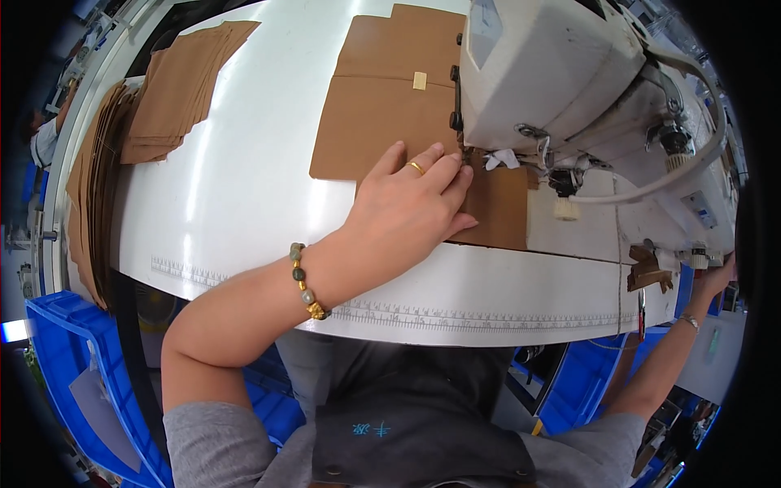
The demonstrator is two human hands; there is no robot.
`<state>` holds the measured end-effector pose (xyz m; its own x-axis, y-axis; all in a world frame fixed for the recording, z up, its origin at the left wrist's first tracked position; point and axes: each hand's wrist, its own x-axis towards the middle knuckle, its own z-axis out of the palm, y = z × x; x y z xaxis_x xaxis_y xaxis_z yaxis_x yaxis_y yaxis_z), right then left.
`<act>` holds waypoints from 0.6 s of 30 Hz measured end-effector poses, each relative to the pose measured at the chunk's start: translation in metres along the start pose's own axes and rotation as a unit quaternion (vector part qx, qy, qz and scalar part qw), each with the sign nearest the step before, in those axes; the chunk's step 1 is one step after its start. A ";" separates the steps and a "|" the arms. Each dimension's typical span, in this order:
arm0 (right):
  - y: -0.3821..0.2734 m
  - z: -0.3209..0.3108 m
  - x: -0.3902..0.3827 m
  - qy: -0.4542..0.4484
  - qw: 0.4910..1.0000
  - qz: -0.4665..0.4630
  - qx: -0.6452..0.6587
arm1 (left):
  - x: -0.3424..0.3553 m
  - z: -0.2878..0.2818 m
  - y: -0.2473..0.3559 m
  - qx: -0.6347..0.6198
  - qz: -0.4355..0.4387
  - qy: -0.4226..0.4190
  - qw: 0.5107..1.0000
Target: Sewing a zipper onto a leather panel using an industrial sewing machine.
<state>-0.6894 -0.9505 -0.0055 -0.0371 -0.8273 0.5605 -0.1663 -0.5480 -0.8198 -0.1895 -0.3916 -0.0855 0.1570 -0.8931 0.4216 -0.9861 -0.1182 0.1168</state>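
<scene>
A large brown sheet piece (382, 122), leather-like, lies on the white table under the sewing machine (561, 73); a small beige tape patch (420, 80) crosses its seam line. My left hand (411, 199) rests palm down on the piece, fingers stretched out, the fingertips right beside the needle area. A ring and a bead bracelet are on that hand and wrist. Part of the brown piece shows right of the needle. My right hand (718, 275) reaches up to the right end of the machine, by the table's edge; its fingers are mostly hidden.
At the left, a fanned stack of brown pieces (183, 89) lies on the table, and more brown pieces (102, 195) hang over its edge. Blue bins (77, 317) stand below. A ruler strip (455, 319) runs along the front edge. Brown scraps (648, 270) lie at the right.
</scene>
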 end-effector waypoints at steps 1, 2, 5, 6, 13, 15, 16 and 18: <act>-0.002 -0.005 0.013 -0.007 1.000 -0.004 -0.018 | 0.000 0.000 0.000 -0.001 0.000 -0.001 1.000; -0.006 -0.010 0.026 -0.013 0.999 -0.009 -0.036 | 0.000 -0.001 0.000 0.001 -0.001 -0.003 1.000; -0.014 -0.013 0.052 -0.003 0.997 0.071 0.020 | 0.001 -0.003 0.001 0.002 0.001 -0.006 1.000; -0.013 -0.012 0.051 0.000 0.995 0.097 0.040 | 0.002 -0.003 0.001 0.003 -0.001 -0.012 1.000; 0.023 -0.002 -0.029 0.013 0.984 0.090 0.156 | 0.000 -0.005 0.001 -0.001 0.004 -0.002 1.000; 0.028 0.000 -0.037 0.005 0.982 0.083 0.171 | 0.002 -0.006 0.008 0.051 0.032 -0.005 0.998; 0.029 0.001 -0.038 -0.003 0.977 0.098 0.187 | 0.005 -0.005 0.018 0.055 0.038 -0.011 0.998; 0.029 0.003 -0.036 0.004 0.979 0.087 0.186 | 0.014 0.002 0.044 -0.006 0.103 -0.030 0.994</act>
<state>-0.6898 -0.9368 -0.0494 -0.0418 -0.9121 0.4077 0.2132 -0.4068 -0.8883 -0.2311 -0.4102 -0.0758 -0.0519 -0.9218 0.3841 -0.9962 0.0748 0.0449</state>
